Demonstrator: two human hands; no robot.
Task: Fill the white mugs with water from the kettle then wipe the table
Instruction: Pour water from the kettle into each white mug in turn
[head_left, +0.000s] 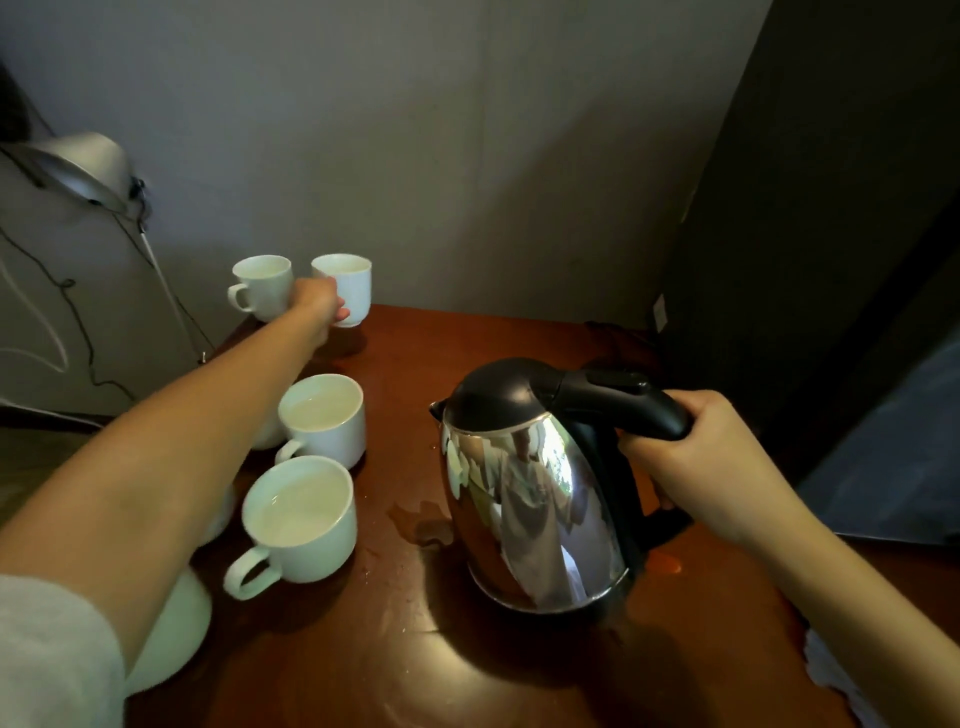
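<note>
My left hand (317, 309) reaches to the table's far left corner and grips a small white mug (349, 283) there. A second small white mug (265, 286) stands just left of it. Two larger white mugs hold water: one in the middle (324, 415), one nearer me (301, 519). More white crockery (176, 634) lies partly hidden under my left forearm. My right hand (711, 462) grips the black handle of the steel kettle (530, 499), which stands upright on the brown wooden table (415, 665).
A small puddle (421, 522) lies on the table left of the kettle. A silver desk lamp (83, 169) and cables hang beyond the table's left edge. A pale cloth (831, 675) shows at the right edge under my right forearm. Dark furniture stands at the right.
</note>
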